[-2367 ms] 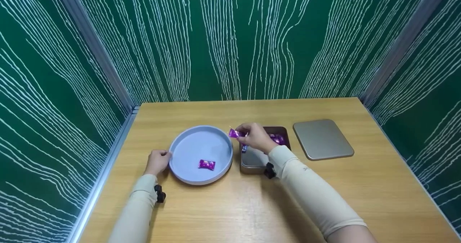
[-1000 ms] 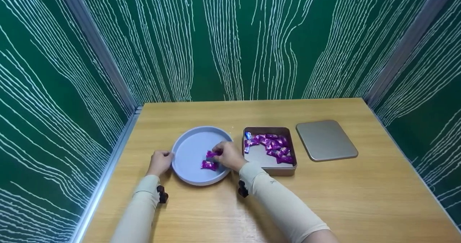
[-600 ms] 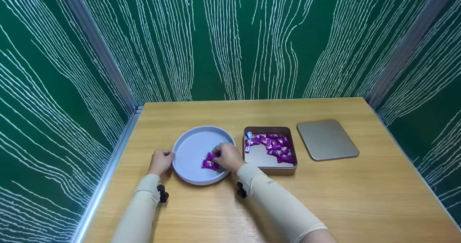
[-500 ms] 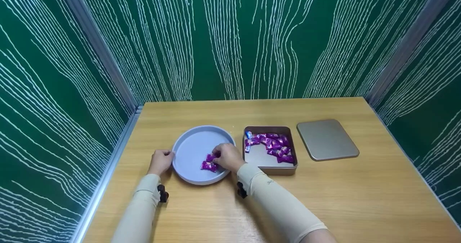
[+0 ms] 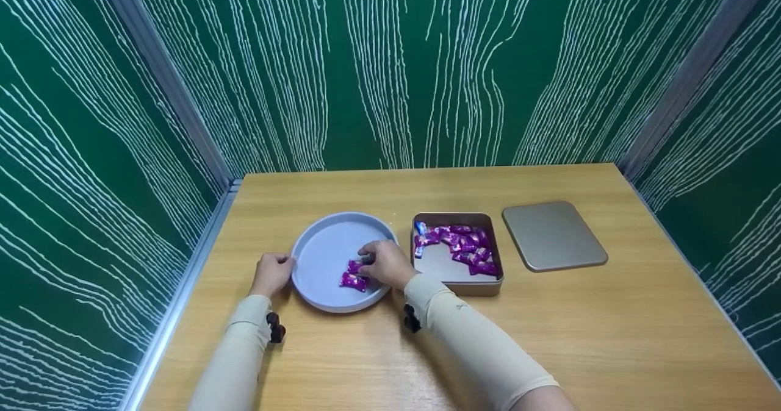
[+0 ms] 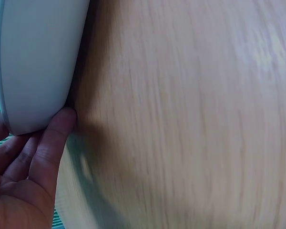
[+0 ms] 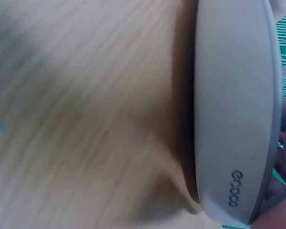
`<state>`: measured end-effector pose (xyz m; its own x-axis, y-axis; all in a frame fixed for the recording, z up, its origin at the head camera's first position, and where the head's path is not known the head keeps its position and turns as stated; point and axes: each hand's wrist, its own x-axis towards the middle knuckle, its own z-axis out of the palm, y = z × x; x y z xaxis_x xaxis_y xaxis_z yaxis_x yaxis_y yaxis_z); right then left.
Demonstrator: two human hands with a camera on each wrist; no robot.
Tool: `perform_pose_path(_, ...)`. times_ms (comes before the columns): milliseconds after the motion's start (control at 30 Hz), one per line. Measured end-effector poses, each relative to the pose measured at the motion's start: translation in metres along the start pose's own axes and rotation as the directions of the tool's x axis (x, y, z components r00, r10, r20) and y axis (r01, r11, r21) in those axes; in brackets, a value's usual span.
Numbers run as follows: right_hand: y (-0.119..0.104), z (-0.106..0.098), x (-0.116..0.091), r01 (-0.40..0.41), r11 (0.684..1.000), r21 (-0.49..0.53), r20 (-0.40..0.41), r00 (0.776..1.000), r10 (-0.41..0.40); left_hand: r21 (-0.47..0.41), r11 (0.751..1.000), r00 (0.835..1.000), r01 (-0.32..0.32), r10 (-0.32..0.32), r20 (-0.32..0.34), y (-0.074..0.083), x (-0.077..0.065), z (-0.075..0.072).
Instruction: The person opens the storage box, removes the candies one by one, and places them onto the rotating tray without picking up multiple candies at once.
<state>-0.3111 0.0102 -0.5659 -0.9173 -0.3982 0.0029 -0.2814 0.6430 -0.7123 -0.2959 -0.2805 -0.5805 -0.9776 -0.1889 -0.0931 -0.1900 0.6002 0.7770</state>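
A pale lilac round tray (image 5: 323,246) with a low wall sits on the table. Its left edge is gripped by my left hand (image 5: 271,275), with a finger against the wall (image 6: 38,62) in the left wrist view. My right hand (image 5: 387,264) is over the right side of the tray, thumb and index finger apart. One purple wrapped candy (image 5: 354,266) lies by its fingertips, partly hidden by the thumb. Another purple candy (image 5: 353,281) lies just in front of it. In the right wrist view the tray wall (image 7: 233,105) hides most of the right hand's fingers.
A square metal tin (image 5: 467,289) stands right of the tray, holding several purple candies (image 5: 467,240) and some blue-and-white wrappers (image 5: 420,228). Its flat lid (image 5: 554,236) lies farther right on the wooden table (image 5: 579,332). Green patterned panels (image 5: 421,94) enclose the back and sides.
My right hand brought a purple candy from over the tin into the tray, beside the first one. Its fingers have since parted from the candy. The left hand stays at the rim.
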Motion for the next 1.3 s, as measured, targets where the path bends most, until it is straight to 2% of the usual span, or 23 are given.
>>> perform_pose_path(233,0.0,-0.013,-0.004,-0.01,0.991,0.13,0.015,1.0,0.008,-0.015,1.0,1.0,0.005,-0.005,-0.004,0.002,-0.003,-0.001)
perform_pose_path(433,0.007,-0.028,-0.007,0.047,0.976,0.213,-0.033,0.999,-0.041,-0.05,0.999,1.0,0.01,-0.011,-0.005,0.002,-0.004,0.0)
perform_pose_path(600,0.015,-0.043,-0.009,0.005,0.969,0.246,-0.056,0.998,0.01,-0.055,0.998,1.0,0.026,-0.027,-0.003,0.003,-0.005,0.0)
perform_pose_path(733,0.022,-0.057,-0.012,-0.007,0.971,0.24,-0.083,0.996,0.028,-0.036,0.999,1.0,0.024,-0.024,-0.005,0.003,-0.004,0.001)
perform_pose_path(867,0.032,-0.07,-0.015,0.025,0.981,0.19,-0.132,0.991,0.0,-0.029,0.999,0.999,0.033,-0.033,0.008,0.002,-0.002,0.001)
perform_pose_path(1033,0.047,-0.083,-0.017,0.051,0.98,0.195,-0.186,0.982,-0.014,-0.026,0.999,0.999,0.032,-0.031,0.015,0.0,-0.002,0.0)
perform_pose_path(1300,0.074,-0.097,-0.02,-0.003,0.977,0.213,-0.218,0.975,0.051,-0.015,1.0,1.0,0.001,-0.001,-0.01,0.001,-0.003,0.0)
